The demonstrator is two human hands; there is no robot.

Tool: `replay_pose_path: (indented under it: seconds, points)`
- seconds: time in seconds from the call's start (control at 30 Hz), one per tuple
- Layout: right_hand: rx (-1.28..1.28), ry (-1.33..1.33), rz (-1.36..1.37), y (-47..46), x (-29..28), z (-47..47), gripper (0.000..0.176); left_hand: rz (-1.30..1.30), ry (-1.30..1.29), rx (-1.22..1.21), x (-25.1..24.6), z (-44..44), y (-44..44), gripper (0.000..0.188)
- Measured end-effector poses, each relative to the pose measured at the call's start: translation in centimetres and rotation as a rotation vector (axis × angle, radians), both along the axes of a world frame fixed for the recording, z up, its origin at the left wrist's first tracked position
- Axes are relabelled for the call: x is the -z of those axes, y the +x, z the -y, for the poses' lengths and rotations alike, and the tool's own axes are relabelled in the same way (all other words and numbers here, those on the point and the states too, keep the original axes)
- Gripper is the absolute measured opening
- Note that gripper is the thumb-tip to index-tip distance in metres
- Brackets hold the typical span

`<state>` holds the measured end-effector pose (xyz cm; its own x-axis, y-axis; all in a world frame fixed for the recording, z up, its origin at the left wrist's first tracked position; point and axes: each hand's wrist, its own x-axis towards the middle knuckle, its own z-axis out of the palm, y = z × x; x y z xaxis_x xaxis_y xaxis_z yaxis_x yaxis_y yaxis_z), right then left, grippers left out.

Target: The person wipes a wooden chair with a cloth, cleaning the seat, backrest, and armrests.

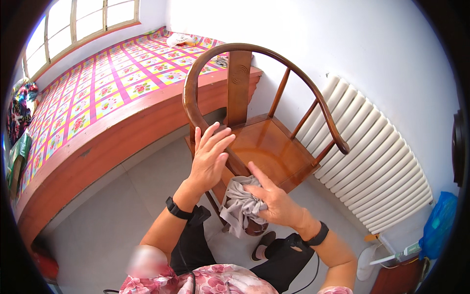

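Observation:
A brown wooden armchair (271, 147) with a curved horseshoe rail (190, 95) stands before me. My right hand (281, 205) grips a crumpled grey cloth (238, 202), its index finger stretched out over the rail. The cloth is draped around the near part of that armrest, whose rounded brown end (256, 228) shows below it. Above the left side of the same rail is my left hand (210, 160), palm down, fingers apart and nothing in it. Whether its fingertips touch the wood, I cannot tell. Both wrists wear black bands.
A raised platform bed (106, 90) with a flowered covering runs along the left under a window (88, 22). Behind the chair's right side a white radiator (367, 154) lines the wall. A blue plastic bag (438, 224) and a white device (367, 259) sit at lower right.

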<state>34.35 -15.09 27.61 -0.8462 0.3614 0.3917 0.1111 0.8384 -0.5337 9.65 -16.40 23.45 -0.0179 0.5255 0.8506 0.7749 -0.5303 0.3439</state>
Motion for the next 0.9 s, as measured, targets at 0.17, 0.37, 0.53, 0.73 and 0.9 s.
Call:
replay_pose_path:
  seconds: [0.17, 0.37, 0.53, 0.73, 0.9]
  points:
    - [-0.089, 0.147, 0.108, -5.8, -2.3, -4.3, 0.045, 0.42, 0.14, 0.041, 4.6, 2.2, -1.2, 0.046]
    - [-0.2, 0.276, 0.058, -18.5, -4.8, -10.4, 0.032, 0.61, -0.035, -0.074, 11.3, 5.1, -0.6, 0.044]
    - [0.024, -0.08, 0.001, -25.9, -8.4, -13.7, 0.04, 0.591, -0.174, -0.124, 12.3, 7.5, -1.5, 0.044]
    - [-0.238, -0.211, -0.058, -17.8, -3.4, -11.2, 0.053, 0.723, -0.141, -0.171, 11.9, 8.6, -3.5, 0.039]
    - [-0.072, -0.045, -0.025, -3.3, 1.5, -4.9, 0.061, 0.711, -0.138, -0.081, 11.3, 7.7, -2.1, 0.036]
